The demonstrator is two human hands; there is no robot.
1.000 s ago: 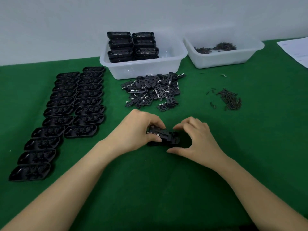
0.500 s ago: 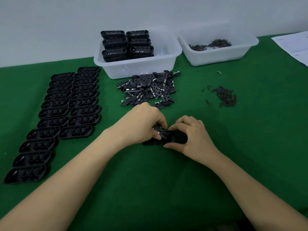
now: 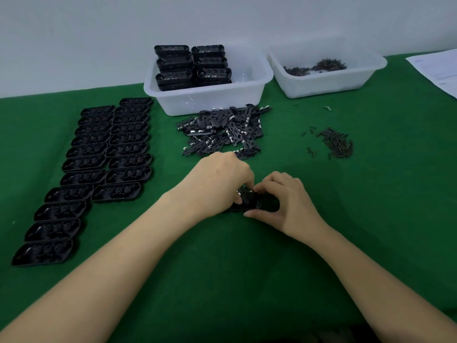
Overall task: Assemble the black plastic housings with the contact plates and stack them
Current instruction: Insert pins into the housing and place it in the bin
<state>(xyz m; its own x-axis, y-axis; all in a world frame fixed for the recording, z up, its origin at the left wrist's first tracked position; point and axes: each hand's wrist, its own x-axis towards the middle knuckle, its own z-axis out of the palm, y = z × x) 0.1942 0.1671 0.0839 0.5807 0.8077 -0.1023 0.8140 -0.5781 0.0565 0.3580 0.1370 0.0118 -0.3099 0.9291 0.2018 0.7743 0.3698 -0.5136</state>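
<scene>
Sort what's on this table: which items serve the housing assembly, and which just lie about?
In use: housing gripped by left hand and right hand; contact plates; empty housings; stacked housings in bin.

Idle: paper; loose pins; second bin.

A counter [image 3: 371, 219] covered in green cloth carries everything. At its left, open black housings [image 3: 103, 164] lie in two overlapping rows. Near the far edge stand two translucent white bins: the left bin [image 3: 210, 100] holds stacked black housings, the right bin [image 3: 326, 85] small dark parts. Just in front of the left bin lies a heap of contact plates [image 3: 222, 129]. To its right sits a small pile of dark pins [image 3: 336, 143]. A sheet of paper [image 3: 437, 70] lies at the far right.
</scene>
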